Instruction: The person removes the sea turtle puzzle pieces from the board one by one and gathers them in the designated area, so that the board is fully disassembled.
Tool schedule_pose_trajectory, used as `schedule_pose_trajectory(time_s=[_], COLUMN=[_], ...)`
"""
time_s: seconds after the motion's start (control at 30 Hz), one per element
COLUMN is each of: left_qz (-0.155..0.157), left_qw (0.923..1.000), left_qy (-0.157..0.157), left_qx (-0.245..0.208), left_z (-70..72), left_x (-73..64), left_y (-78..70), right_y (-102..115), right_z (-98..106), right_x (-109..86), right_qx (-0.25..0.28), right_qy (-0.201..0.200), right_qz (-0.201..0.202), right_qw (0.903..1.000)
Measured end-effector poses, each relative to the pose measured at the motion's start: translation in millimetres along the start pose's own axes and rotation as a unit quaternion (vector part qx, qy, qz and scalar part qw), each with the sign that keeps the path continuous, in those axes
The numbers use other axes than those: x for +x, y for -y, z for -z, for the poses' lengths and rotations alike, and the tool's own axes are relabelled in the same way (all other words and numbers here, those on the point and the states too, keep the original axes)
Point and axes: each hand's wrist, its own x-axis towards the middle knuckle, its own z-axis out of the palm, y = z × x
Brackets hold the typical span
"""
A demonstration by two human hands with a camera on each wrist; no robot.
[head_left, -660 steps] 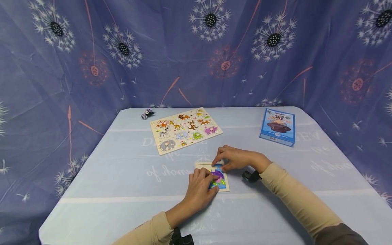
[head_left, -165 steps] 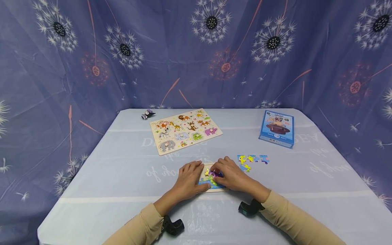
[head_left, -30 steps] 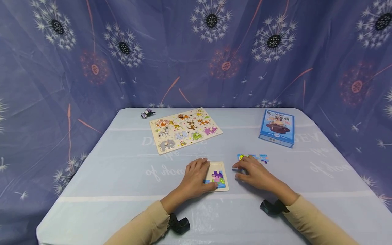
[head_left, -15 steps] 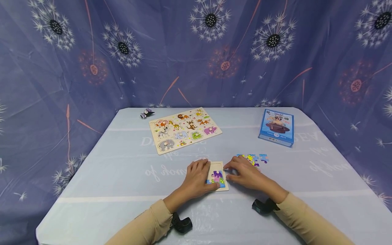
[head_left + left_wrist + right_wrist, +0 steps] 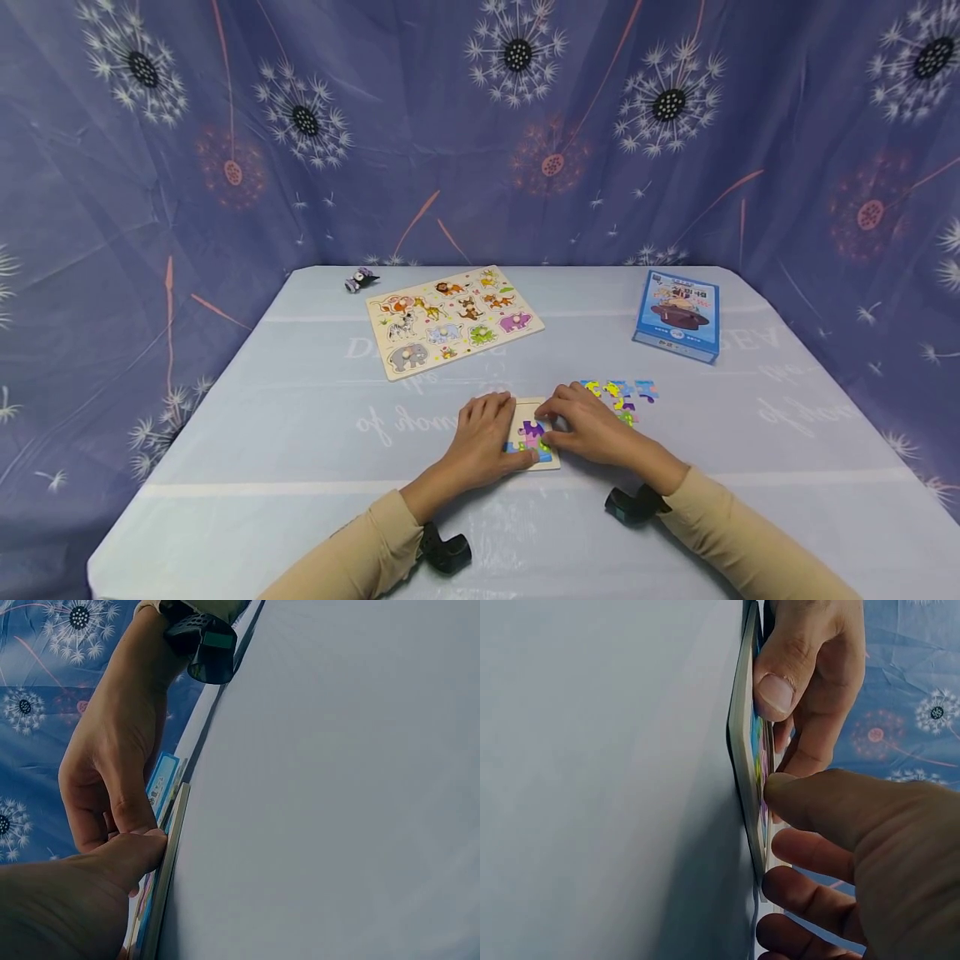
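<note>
A small jigsaw tray with a pale wooden frame lies near the middle of the table, with purple, pink, green and blue puzzle pieces in its lower part. My left hand holds it by the left side, thumb on the picture near the bottom and fingers toward the top edge. From the right, my right hand reaches over the tray. Its thumb rests at the coloured pieces in the right wrist view, and its other fingers are spread loosely. Several loose puzzle pieces lie just beyond this hand, partly covered by it.
A larger wooden animal puzzle board lies behind the tray to the left. A blue box stands at the back right, a small dark-and-purple toy at the back left. A patterned curtain hangs behind the table.
Over the last second my right hand has moved left from the loose pieces to the tray. Five seconds ago more pieces sat in the tray; more now lie loose. My left hand stays put.
</note>
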Motion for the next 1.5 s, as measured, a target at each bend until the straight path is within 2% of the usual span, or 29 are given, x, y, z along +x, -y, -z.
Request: schedule_pose_trajectory(time_s=[0.53,1.03,1.5], left_qz=[-0.001,0.000,0.003], left_qw=[1.0000,1.0000,1.0000], left_qy=[0.000,0.001,0.003], left_qx=[0.001,-0.006,-0.004], left_z=[-0.3,0.3,0.1], left_x=[-0.8,-1.1,-0.8], left_y=[0.5,0.6,0.6], right_y=[2.2,3.1,7.1], right_z=[-2.9,-2.3,-2.0], right_x=[-0.7,0.8,1.0], right_qx=[0.005,0.000,0.015], right_qy=[0.010,-0.001,0.003], right_qz=[-0.012,0.004,-0.005], right_qw=[0.9999,1.0000,0.9999])
